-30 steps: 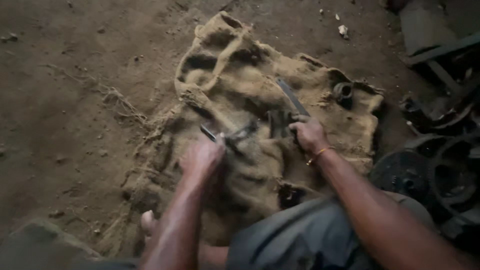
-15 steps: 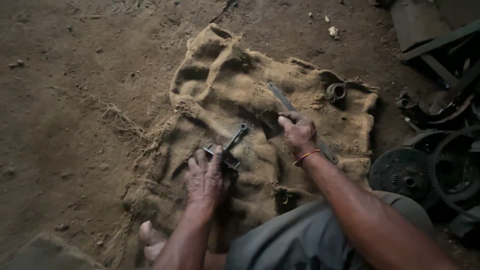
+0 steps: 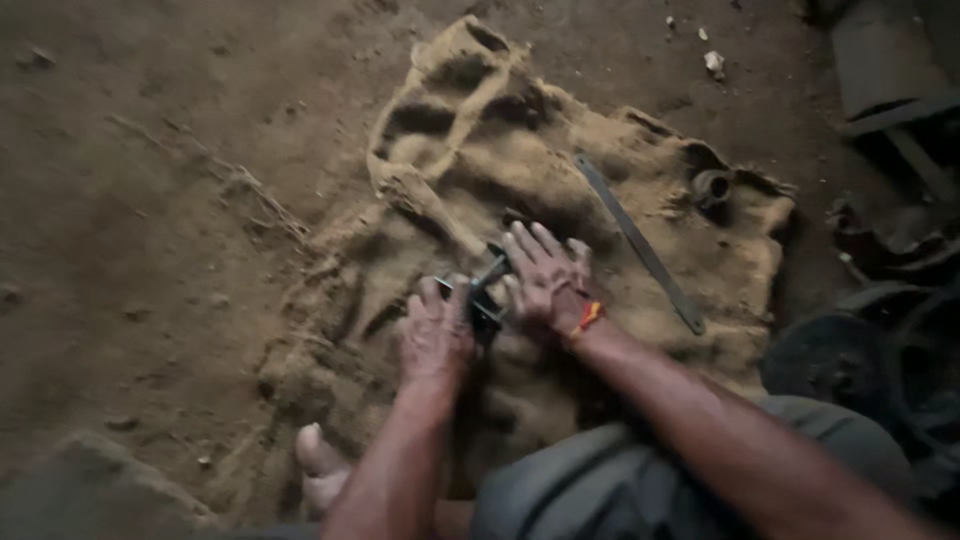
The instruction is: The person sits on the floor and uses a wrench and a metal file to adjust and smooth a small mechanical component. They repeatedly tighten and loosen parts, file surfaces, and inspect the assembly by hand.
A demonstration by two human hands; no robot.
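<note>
I'm seeing the left hand (image 3: pixel 436 330) and right hand (image 3: pixel 545 277) lying flat, fingers spread, pressing a small dark metal tool (image 3: pixel 484 295) onto the crumpled brown burlap sack (image 3: pixel 470 150); a long flat metal strip (image 3: pixel 640 243) is lying on the sack beside them.

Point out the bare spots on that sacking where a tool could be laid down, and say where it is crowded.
Free: the burlap sack at its far rumpled end, and the strip between the flat metal bar and the small ring. Crowded: the middle, where left hand and right hand meet on the small metal tool.
</note>
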